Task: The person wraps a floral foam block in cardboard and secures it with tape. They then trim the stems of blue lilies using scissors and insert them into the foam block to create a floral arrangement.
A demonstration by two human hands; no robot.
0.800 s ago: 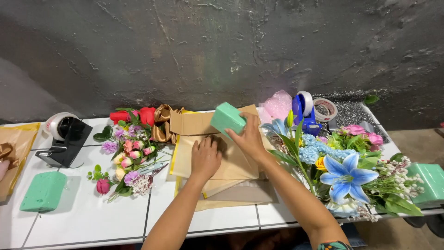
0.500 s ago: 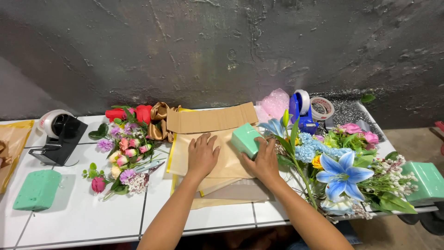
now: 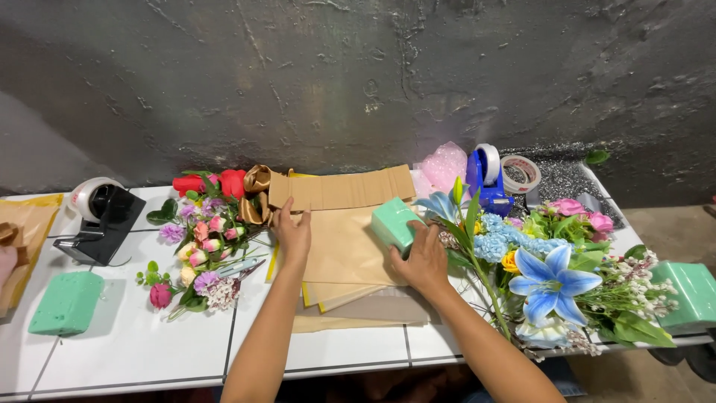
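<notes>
My right hand [image 3: 424,257] gripped a pale green foam block [image 3: 395,222], smooth, rectangular, tilted, on the brown paper sheets [image 3: 344,254] mid-table, near the back edge, my left hand [image 3: 293,233] lay open, flat on the paper's left edge.

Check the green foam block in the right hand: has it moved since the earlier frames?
Yes. The green foam block in the right hand came down from the folded cardboard strip at the back onto the brown paper sheets, nearer the person.

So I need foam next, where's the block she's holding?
Right of centre in the head view: green foam block under the right hand, on brown paper beside the flowers.
</notes>
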